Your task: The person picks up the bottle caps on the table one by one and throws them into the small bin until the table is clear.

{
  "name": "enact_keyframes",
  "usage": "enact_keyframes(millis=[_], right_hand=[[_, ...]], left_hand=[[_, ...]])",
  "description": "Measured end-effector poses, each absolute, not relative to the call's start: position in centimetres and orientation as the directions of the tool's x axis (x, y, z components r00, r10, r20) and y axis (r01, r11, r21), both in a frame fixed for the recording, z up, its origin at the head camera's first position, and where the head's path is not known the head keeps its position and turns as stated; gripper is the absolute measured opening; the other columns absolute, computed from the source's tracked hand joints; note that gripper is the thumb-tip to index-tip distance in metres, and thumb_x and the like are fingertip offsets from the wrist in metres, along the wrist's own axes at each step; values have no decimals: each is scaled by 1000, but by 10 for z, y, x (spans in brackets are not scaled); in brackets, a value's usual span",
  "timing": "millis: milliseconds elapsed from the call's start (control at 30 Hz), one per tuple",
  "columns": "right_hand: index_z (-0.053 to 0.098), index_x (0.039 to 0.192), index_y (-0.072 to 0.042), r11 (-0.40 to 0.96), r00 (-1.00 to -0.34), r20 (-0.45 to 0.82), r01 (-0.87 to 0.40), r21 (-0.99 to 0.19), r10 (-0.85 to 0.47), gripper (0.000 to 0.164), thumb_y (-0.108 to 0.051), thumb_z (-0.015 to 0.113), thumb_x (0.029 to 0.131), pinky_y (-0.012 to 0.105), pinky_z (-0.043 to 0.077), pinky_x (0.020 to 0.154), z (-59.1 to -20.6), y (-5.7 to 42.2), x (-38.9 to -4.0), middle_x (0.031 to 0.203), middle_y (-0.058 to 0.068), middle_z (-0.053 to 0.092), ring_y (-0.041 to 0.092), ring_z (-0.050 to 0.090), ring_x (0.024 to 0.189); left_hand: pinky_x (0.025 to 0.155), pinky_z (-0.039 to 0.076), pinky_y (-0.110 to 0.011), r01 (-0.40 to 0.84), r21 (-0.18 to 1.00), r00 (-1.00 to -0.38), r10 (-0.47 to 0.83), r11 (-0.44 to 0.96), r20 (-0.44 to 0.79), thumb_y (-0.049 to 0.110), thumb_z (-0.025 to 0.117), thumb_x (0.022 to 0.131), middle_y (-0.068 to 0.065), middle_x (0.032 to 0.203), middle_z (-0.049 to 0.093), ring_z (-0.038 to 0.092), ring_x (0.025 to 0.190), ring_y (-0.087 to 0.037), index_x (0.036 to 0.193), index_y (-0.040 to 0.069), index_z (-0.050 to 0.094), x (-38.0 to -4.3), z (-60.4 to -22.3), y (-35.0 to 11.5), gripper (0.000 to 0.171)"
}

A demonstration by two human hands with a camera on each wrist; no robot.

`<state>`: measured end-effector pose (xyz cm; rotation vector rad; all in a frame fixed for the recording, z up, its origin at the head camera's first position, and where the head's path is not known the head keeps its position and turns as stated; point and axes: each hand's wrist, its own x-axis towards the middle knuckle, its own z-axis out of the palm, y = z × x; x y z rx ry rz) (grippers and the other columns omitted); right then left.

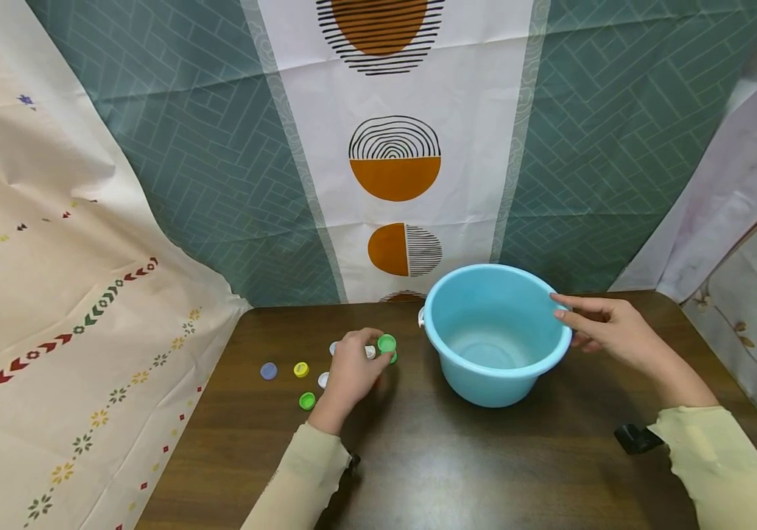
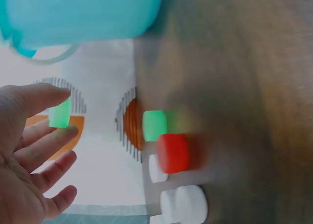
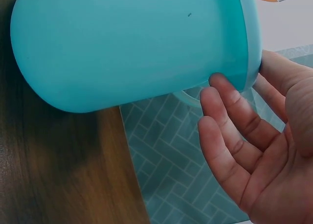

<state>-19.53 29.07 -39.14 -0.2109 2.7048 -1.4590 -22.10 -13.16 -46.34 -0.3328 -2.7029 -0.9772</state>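
My left hand [image 1: 352, 368] is over the left part of the table and pinches a green bottle cap [image 2: 59, 114] between thumb and finger, its other fingers spread. Below the hand lie a second green cap [image 2: 154, 125], a red cap [image 2: 172, 153] and several white caps [image 2: 191, 204]; the red one is hidden behind the hand in the head view. A light blue plastic bucket [image 1: 491, 389] stands upright to the right of the caps. My right hand [image 1: 617, 331] holds the bucket's rim on its right side, fingers along the outer wall.
Further left on the dark wooden table [image 1: 484, 471] lie a blue cap [image 1: 269, 371], a yellow cap [image 1: 301, 369] and a green cap [image 1: 307, 401]. A patterned curtain [image 1: 392, 177] hangs right behind the table. Bright patterned cloth flanks its left side.
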Motion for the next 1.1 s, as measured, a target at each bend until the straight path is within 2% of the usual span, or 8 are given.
enact_keyframes(millis=[133, 267, 367, 500, 633, 800, 1100], right_hand=[[51, 144, -14, 538, -989, 17, -96, -837, -150, 59, -46, 61, 94, 36, 56, 67, -392, 290, -195, 122, 20, 61, 24, 70, 81], [52, 143, -14, 537, -989, 19, -96, -838, -147, 60, -46, 62, 94, 36, 57, 67, -392, 289, -195, 119, 20, 64, 24, 71, 81], [52, 143, -14, 537, -990, 18, -92, -839, -142, 60, -46, 62, 94, 36, 57, 66, -394, 288, -195, 118, 20, 64, 23, 71, 81], [52, 143, -14, 543, -991, 16, -86, -835, -133, 61, -47, 62, 93, 37, 57, 67, -394, 288, -194, 118, 21, 64, 23, 71, 81], [51, 143, -13, 551, -991, 16, -85, -830, -129, 61, -47, 62, 93, 38, 57, 67, -393, 289, -193, 118, 21, 64, 22, 70, 80], [51, 143, -13, 556, -992, 11, -81, -827, -128, 61, -47, 62, 94, 38, 57, 67, -393, 289, -193, 117, 22, 64, 21, 70, 80], [51, 144, -13, 554, -989, 27, -104, -826, -145, 59, -44, 61, 95, 39, 57, 67, -395, 291, -196, 118, 21, 64, 21, 70, 80]], left_hand=[[79, 48, -38, 258, 702, -955, 63, 664, 291, 21, 81, 80, 1, 97, 70, 60, 92, -22, 109, 12, 70, -223, -452, -137, 32], [79, 47, -37, 260, 751, -953, 35, 607, 302, 25, 81, 81, 4, 97, 69, 60, 96, -23, 109, 15, 71, -225, -448, -144, 32], [84, 47, -40, 273, 768, -946, 17, 580, 324, 27, 81, 81, 4, 99, 70, 60, 103, -25, 109, 15, 72, -227, -445, -147, 33], [85, 48, -43, 288, 795, -939, -7, 533, 344, 28, 82, 80, 6, 99, 70, 61, 102, -22, 108, 17, 74, -231, -437, -146, 32], [86, 48, -40, 296, 819, -936, -22, 492, 352, 32, 81, 80, 8, 98, 71, 61, 100, -15, 108, 20, 74, -234, -427, -141, 31], [85, 49, -37, 330, 835, -930, -2, 441, 368, 35, 80, 81, 10, 101, 70, 60, 99, -10, 109, 21, 73, -238, -412, -130, 32], [77, 55, -34, 391, 882, -921, 109, 263, 375, 32, 79, 83, 2, 101, 72, 66, 92, -14, 111, 18, 73, -238, -385, -96, 32]])
